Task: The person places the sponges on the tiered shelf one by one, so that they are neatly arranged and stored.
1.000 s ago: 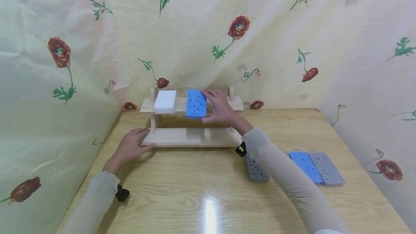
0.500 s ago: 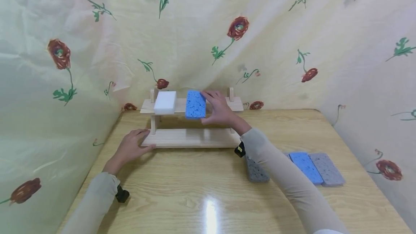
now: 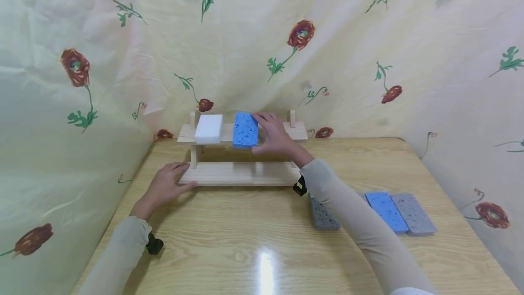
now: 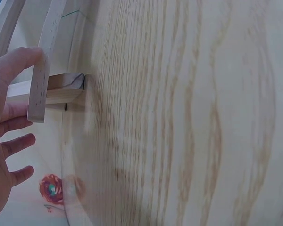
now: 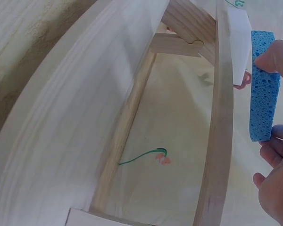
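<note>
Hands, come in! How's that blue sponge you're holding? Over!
Right hand gripping blue sponge above upper shelf. Left hand gripping end of lower shelf. White block alongside, apparently not blocking.

The sleeved left forearm (image 3: 116,254) reaches up from the lower left, and the left hand (image 3: 167,181) grips between thumb and fingers, its two lowest fingers spread free. The sleeved right forearm (image 3: 362,229) slants inward across the body, and the right hand (image 3: 275,136), held higher, pinches with its thumb opposite its fingers.

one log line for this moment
right hand: holds blue sponge, clear of upper shelf; left hand: grips lower shelf; white block: on upper shelf
</note>
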A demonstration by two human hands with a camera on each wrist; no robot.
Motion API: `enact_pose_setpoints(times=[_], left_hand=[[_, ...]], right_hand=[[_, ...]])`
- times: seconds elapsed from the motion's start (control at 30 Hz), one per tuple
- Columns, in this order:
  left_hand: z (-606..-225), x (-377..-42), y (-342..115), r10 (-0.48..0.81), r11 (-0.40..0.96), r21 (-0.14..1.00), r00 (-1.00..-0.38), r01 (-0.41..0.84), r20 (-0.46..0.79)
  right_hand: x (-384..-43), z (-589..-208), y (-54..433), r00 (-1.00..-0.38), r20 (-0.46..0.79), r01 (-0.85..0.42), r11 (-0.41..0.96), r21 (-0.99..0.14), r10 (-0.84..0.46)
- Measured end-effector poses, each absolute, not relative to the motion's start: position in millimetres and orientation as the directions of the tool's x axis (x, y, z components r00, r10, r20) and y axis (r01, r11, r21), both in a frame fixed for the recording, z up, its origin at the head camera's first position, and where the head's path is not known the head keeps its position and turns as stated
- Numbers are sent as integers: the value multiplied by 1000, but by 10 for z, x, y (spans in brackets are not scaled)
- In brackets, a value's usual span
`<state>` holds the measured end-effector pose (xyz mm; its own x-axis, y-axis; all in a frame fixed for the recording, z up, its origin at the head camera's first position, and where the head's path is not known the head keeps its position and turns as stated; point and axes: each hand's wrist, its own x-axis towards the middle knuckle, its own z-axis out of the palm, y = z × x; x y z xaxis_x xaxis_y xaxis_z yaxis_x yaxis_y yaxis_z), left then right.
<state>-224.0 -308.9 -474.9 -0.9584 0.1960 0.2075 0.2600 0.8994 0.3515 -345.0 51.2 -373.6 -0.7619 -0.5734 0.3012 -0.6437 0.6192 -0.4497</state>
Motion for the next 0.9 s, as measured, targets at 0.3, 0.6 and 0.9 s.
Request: enact_pose_setpoints(times=[0.3,0.6,0.9], left_hand=[[-4732,-2240,-3090,196,898,359,-961,255,194],[-4719,-2236,-3078,197,901,352,-961,256,194],[-4719,-2235,-3076,199,900,353,-961,256,190]], right_hand=[[-3440,-3758,485,-784,270,-614,636,-467,-559],[-3489,-3737,463,-784,267,-615,637,-466,-561],[-3539,-3767,444,-789,261,-608,642,-468,-557]])
